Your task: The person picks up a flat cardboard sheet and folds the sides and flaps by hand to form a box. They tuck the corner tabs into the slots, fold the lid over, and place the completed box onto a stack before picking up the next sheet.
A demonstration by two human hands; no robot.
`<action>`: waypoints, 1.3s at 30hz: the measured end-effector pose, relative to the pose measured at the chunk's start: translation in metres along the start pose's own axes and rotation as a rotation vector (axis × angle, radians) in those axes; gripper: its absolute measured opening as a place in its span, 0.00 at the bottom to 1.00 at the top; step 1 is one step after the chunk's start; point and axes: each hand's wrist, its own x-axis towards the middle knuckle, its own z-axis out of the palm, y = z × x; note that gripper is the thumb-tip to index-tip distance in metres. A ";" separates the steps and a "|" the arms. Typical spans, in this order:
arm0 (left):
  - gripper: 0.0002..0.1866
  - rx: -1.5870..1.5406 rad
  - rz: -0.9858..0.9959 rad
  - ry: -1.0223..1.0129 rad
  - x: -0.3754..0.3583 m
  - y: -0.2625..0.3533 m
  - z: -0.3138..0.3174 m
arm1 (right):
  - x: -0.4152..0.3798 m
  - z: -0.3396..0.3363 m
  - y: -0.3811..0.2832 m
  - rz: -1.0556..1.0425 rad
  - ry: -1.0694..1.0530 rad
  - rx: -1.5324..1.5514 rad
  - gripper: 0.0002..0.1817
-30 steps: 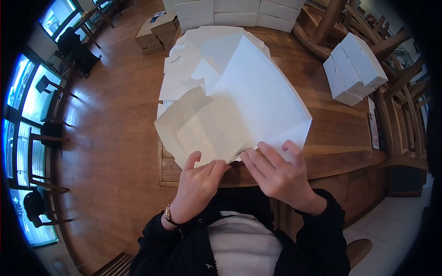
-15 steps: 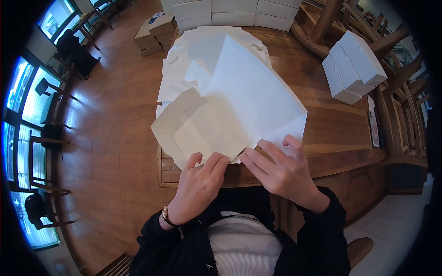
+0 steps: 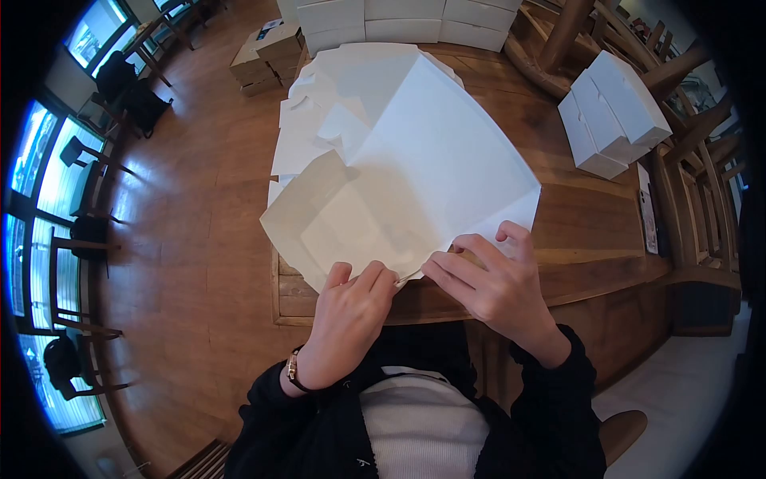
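A partly folded white cardboard box (image 3: pixel 447 152) is tilted over the near end of the wooden table, its large lid panel raised toward the far right. My left hand (image 3: pixel 355 307) grips its near edge, fingers closed on the card. Close beside it, my right hand (image 3: pixel 491 279) pinches the same edge near the corner, thumb side hidden by the fingers. Between the two hands a narrow folded flap shows. Under and behind the box lies a stack of flat white box blanks (image 3: pixel 315 120) with cut-out flaps.
Assembled white boxes (image 3: pixel 403 20) are stacked at the table's far end. More white boxes (image 3: pixel 610 120) stand at the right, near wooden chairs (image 3: pixel 702 176). A phone (image 3: pixel 648 219) lies at the table's right edge (image 3: pixel 590 279). Brown cartons (image 3: pixel 267 56) sit on the floor beyond the left side.
The raised lid panel has swung slightly to the right. My right hand has shifted a little right and up, and the near edge between my hands has changed shape.
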 end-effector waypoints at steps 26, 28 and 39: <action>0.05 -0.035 -0.014 -0.010 0.001 -0.003 -0.003 | 0.004 -0.003 -0.003 -0.052 -0.034 -0.067 0.08; 0.07 -0.050 -0.040 0.023 -0.001 -0.006 -0.005 | 0.004 -0.004 -0.005 -0.058 -0.087 -0.076 0.08; 0.12 -0.069 -0.053 0.109 -0.004 -0.002 0.001 | 0.009 0.005 -0.007 -0.166 0.051 -0.282 0.05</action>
